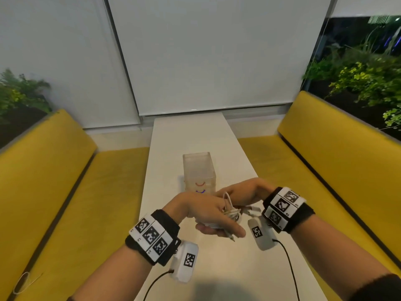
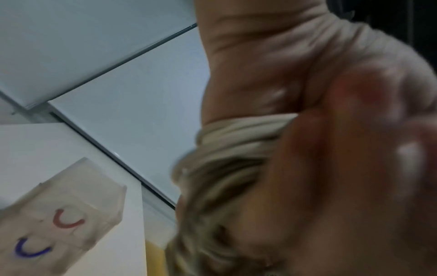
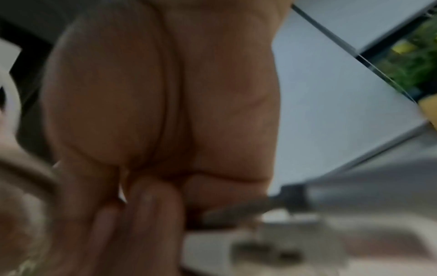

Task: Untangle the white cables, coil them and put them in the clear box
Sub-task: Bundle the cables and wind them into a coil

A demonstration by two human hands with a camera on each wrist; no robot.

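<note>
A bundle of white cables hangs over the narrow white table, just in front of the clear box. My left hand grips the bundle from the left, thumb underneath. In the left wrist view the cable turns lie across that palm, and the box shows red and blue marks. My right hand reaches in from the right and touches the top loop. In the blurred right wrist view its fingers curl round a thin white sliver. A white connector sticks out under the right wrist.
Yellow benches flank the table, with plants behind them. White blinds close off the far end. A thin loose wire lies on the left bench. Black leads trail from both wrist cameras over the near table.
</note>
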